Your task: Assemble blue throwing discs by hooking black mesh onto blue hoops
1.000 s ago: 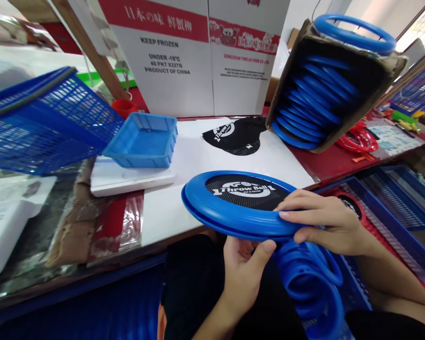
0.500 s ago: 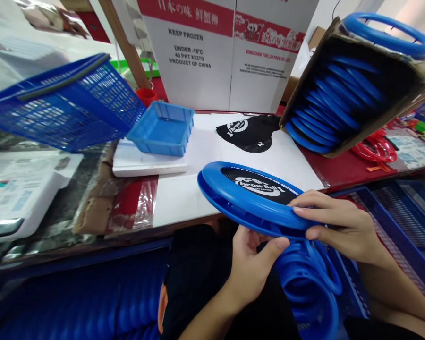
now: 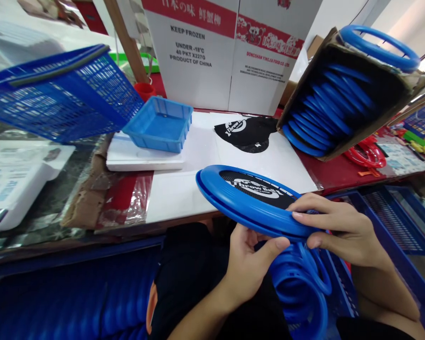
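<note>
A blue plastic ring disc with a black printed mesh centre is held tilted between my hands, over the front edge of the table. My left hand grips its lower near rim from beneath, fingers under it and thumb along the edge. At the right end, my right hand pinches the rim, fingers on top and thumb below. The disc's two ring halves lie close together, with a thin dark gap along the left side. Black printed fabric pieces lie on the white board beyond the disc.
A tilted carton full of blue rings stands at the back right. To the left are a light-blue tray and a blue basket. More blue rings sit below my hands, and others lie stacked at lower left.
The gap between the disc's two ring halves has narrowed, mostly along the near side. Both hands keep their hold, and the view has shifted slightly.
</note>
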The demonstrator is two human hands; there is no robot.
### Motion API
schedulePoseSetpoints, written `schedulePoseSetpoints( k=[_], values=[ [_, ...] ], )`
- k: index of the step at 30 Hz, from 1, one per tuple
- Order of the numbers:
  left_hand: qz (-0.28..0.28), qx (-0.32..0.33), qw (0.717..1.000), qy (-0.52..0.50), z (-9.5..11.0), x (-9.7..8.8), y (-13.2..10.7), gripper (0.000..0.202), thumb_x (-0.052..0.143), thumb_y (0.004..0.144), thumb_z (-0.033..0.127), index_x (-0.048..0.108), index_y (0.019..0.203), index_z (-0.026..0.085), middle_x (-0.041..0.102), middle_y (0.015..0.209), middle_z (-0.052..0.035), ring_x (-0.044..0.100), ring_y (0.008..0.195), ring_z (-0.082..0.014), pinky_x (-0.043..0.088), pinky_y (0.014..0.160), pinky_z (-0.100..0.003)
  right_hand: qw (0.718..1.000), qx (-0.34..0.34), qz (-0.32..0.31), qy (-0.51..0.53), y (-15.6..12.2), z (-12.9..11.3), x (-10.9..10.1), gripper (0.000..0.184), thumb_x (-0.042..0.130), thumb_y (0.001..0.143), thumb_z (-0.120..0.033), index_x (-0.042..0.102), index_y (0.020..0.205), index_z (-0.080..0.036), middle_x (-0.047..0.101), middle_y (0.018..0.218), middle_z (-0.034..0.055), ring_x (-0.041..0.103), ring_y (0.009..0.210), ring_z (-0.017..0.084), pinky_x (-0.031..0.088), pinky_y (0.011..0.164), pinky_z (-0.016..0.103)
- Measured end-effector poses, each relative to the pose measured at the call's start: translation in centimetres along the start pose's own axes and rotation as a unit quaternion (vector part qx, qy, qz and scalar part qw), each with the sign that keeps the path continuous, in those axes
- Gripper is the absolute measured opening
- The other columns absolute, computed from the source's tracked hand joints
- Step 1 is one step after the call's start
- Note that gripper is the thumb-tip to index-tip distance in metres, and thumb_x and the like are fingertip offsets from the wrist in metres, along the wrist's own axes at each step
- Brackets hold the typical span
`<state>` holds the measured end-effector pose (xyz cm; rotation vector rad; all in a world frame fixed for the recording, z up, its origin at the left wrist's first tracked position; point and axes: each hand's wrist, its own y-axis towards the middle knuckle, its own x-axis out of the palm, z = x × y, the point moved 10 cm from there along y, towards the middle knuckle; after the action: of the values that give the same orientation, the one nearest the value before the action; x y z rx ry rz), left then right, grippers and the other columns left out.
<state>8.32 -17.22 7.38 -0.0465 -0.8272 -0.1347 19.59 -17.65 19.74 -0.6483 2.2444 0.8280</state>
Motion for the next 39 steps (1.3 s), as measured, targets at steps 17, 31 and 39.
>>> schedulePoseSetpoints(
  k=[17, 31, 39],
  values=[
    [-0.043, -0.004, 0.999, 0.0, 0.3, 0.9, 1.3, 0.04, 0.091, 0.079, 0.041, 0.075, 0.107, 0.016, 0.082, 0.109, -0.0109, 0.08, 0.099, -0.0269, 0.067, 0.086, -0.035, 0.999, 0.013, -0.01, -0.043, 0.4, 0.1, -0.5, 0.053, 0.075, 0.096, -0.026, 0.063, 0.146, -0.037, 0.076, 0.119, 0.0066, 0.073, 0.104, 0.02, 0.061, 0.086, 0.031],
    [-0.054, -0.106, 0.992, -0.037, -6.3, -1.6, 6.8, 0.061, 0.096, 0.07, 0.047, 0.069, 0.118, 0.02, 0.075, 0.126, -0.0109, 0.074, 0.111, -0.0317, 0.063, 0.094, -0.046, 0.987, 0.067, -0.016, -0.148, 0.0, 7.7, 0.0, 0.034, 0.075, 0.095, -0.03, 0.077, 0.128, -0.035, 0.077, 0.121, 0.006, 0.074, 0.107, 0.027, 0.063, 0.094, 0.042],
    [-0.073, -0.129, 0.989, -0.028, -8.1, -3.3, 7.4, 0.065, 0.098, 0.066, 0.046, 0.069, 0.117, 0.019, 0.077, 0.121, -0.0116, 0.074, 0.111, -0.0315, 0.062, 0.093, -0.043, 0.976, 0.023, -0.017, -0.216, -1.4, 8.7, 2.3, 0.034, 0.072, 0.097, -0.027, 0.075, 0.13, -0.031, 0.075, 0.122, 0.0095, 0.072, 0.107, 0.03, 0.06, 0.092, 0.047]
  ],
)
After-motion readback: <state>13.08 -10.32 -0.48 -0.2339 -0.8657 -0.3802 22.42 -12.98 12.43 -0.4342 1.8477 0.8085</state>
